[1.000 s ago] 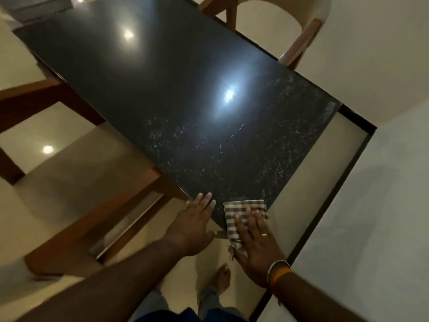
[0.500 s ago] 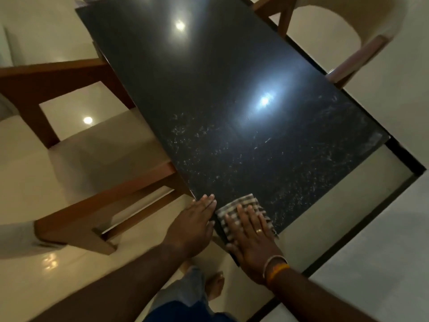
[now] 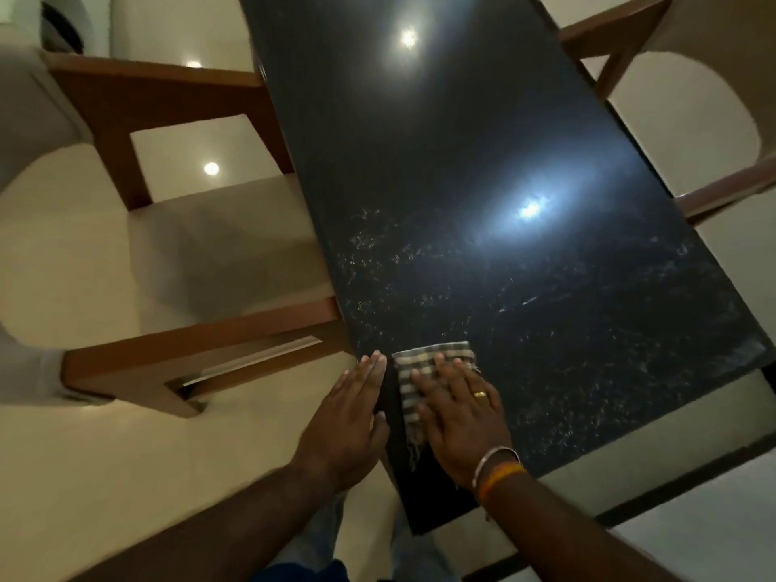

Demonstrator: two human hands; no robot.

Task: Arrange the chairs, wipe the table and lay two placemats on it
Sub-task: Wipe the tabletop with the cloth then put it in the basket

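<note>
While the right hand is pressing flat, fingers spread, on the checked cloth at the near left corner of the black table, the left hand is lying open and empty along the table's left edge, gripping nothing. Pale specks and smears are showing across the near half of the top. To wipe well, the palm should probably be bearing evenly on the cloth and sweeping in overlapping passes toward the far right, keeping the frayed end from dragging off the edge. Chairs are standing at the left and far right; no placemats are showing.
</note>
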